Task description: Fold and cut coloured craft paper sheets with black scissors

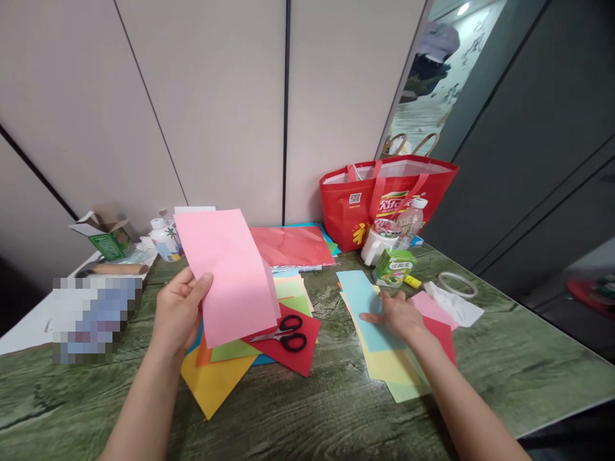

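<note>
My left hand (180, 310) grips a sheet of pink paper (230, 275) by its left edge, thumb on top, holding it raised and slightly bent. Beneath it lies a loose pile of coloured sheets, among them a yellow sheet (216, 381) and a red sheet (307, 326). Black-handled scissors (288, 333) rest on that pile, their blades partly behind the pink paper. My right hand (396, 314) lies with fingers apart on a light blue strip of paper (358, 294). Under this strip are pale yellow and green papers; a red piece (441, 336) shows beyond my wrist.
A red tote bag (346, 211) stands at the back. Before it are a white mug (377, 246), a clear bottle (410, 224), and a green box (394, 267). A tape roll (459, 285) lies right. An open carton (110, 240) and white bottle (164, 240) stand left.
</note>
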A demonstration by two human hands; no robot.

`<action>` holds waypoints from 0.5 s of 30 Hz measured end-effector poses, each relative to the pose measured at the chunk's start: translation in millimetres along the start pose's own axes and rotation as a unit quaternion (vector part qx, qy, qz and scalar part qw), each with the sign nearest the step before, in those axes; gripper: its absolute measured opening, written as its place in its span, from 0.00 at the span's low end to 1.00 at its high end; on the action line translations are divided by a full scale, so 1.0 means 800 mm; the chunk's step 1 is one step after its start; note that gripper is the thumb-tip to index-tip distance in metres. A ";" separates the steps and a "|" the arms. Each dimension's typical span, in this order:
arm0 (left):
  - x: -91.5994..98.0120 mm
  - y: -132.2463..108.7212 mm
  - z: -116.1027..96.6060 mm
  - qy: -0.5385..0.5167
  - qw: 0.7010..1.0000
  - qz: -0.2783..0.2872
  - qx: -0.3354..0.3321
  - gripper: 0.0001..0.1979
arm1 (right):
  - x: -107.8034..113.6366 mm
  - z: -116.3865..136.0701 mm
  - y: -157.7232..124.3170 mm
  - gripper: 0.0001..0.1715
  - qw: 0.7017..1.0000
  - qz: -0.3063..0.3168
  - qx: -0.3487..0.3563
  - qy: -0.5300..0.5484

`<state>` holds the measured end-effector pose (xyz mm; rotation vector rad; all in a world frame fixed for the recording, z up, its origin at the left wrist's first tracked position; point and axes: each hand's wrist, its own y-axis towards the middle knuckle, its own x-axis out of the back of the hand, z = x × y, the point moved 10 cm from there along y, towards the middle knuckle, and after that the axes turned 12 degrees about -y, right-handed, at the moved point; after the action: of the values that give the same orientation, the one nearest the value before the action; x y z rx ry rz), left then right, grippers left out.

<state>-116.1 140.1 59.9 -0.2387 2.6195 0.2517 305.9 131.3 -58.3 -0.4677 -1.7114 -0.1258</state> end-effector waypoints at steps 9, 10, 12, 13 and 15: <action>-0.005 -0.004 -0.001 -0.006 1.000 0.009 0.012 0.18 | 0.039 0.031 0.017 0.29 0.990 -0.042 0.013 0.134; -0.003 -0.004 -0.001 -0.008 1.000 0.006 0.011 0.18 | 0.050 0.037 0.024 0.25 0.986 -0.053 0.025 0.156; 0.000 -0.002 -0.001 -0.013 1.000 0.000 0.008 0.17 | 0.068 0.052 0.042 0.17 0.974 -0.066 0.057 0.209; 0.002 -0.001 -0.002 -0.014 1.000 -0.002 0.006 0.17 | 0.075 0.061 0.052 0.16 0.965 -0.070 0.071 0.242; 0.005 0.000 -0.003 -0.012 1.000 -0.006 0.002 0.17 | 0.081 0.076 0.072 0.16 0.944 -0.072 0.077 0.313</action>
<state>-120.4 139.3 59.9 -0.2475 2.5933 0.2435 263.5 219.9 -18.1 -0.1562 -1.1147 -0.2190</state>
